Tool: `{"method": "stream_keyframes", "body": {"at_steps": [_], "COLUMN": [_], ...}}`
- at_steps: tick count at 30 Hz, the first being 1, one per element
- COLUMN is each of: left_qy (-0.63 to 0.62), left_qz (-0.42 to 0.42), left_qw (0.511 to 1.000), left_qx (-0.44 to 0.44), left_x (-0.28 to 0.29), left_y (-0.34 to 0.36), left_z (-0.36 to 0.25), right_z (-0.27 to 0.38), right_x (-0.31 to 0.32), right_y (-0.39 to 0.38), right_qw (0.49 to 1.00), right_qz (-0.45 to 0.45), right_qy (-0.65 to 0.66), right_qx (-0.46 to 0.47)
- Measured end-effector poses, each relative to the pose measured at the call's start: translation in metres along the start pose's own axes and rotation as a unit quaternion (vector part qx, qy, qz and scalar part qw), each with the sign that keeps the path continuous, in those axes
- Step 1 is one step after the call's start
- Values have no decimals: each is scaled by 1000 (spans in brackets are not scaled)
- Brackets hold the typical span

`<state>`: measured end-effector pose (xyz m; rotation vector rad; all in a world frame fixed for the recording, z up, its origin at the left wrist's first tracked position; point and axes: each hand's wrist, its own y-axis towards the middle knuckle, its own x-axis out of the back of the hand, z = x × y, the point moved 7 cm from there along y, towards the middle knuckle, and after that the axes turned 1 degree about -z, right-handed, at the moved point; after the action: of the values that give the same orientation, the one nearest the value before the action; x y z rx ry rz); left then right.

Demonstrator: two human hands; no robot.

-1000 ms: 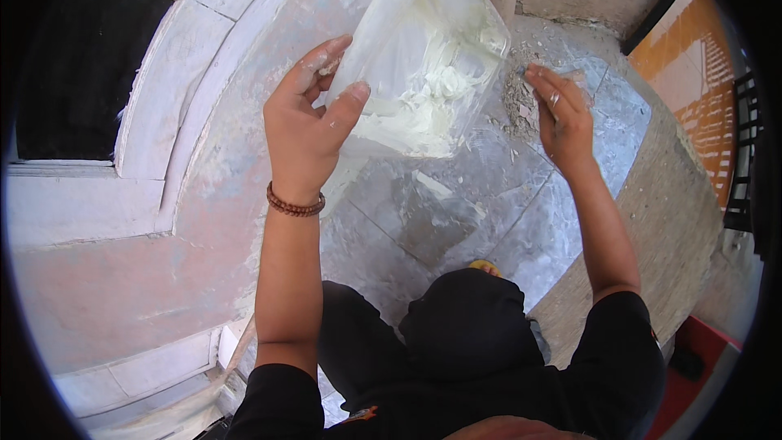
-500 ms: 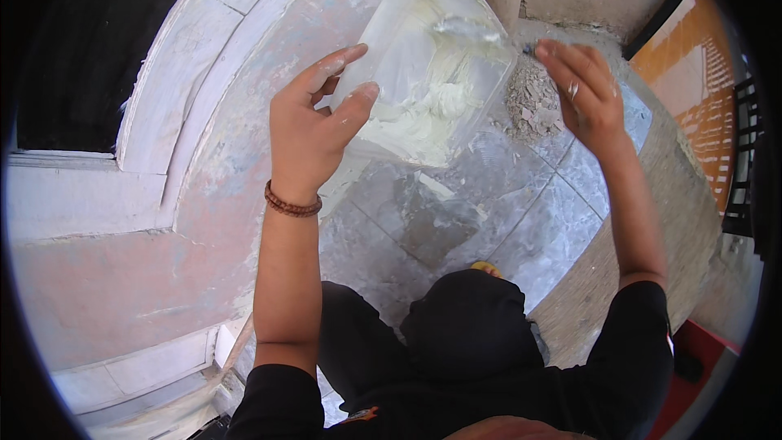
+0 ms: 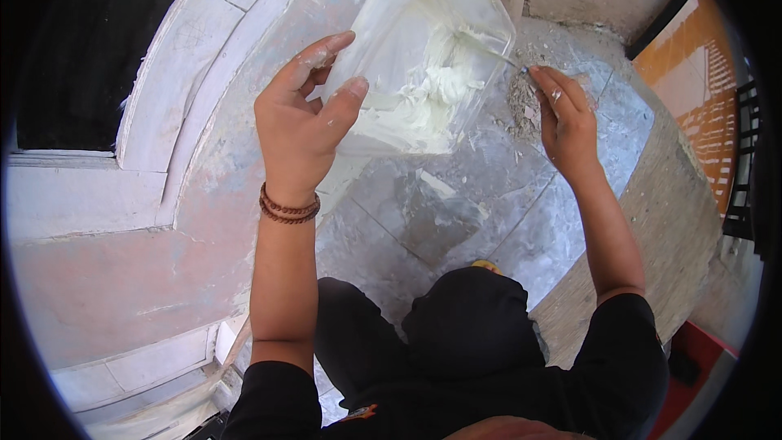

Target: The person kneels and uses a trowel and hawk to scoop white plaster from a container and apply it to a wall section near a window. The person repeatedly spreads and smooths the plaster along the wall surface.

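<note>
holding translucent container [image 3: 389,57], left hand [image 3: 300,118] at left edge

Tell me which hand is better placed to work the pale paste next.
Likely the right hand: it holds a thin tool extending over the pale paste, while the left hand holds the translucent plastic container.

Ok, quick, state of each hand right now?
Left hand: holding the translucent plastic container by its left side.
Right hand: closed on the end of a thin tool that points into the container.
</note>
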<state>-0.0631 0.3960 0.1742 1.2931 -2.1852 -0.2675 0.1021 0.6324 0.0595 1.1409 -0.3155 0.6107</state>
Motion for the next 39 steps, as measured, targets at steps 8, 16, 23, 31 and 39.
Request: {"method": "stream_keyframes", "body": {"at_steps": [8,16,23,31,39], "left_qy": [-18,-91,-60,-18,-40], "left_qz": [-38,-60,-77,-80,-105], "left_qw": [999,991,994,996,993], "left_qx": [18,77,55,24,19], "left_x": [10,8,5,2,0], "left_y": [-10,-26,-32,-33,-35], "left_z": [30,53,53,49,49], "right_z": [51,93,117,101,123], "right_x": [-15,1,-16,-22,-25], "right_y": [-26,-1,-10,-3,-5], "right_qw": [994,992,979,922,990], "right_qz": [43,10,-17,140,53], "right_qy": [93,104,197,306,133], "right_qx": [-31,69,45,-190,13]}}
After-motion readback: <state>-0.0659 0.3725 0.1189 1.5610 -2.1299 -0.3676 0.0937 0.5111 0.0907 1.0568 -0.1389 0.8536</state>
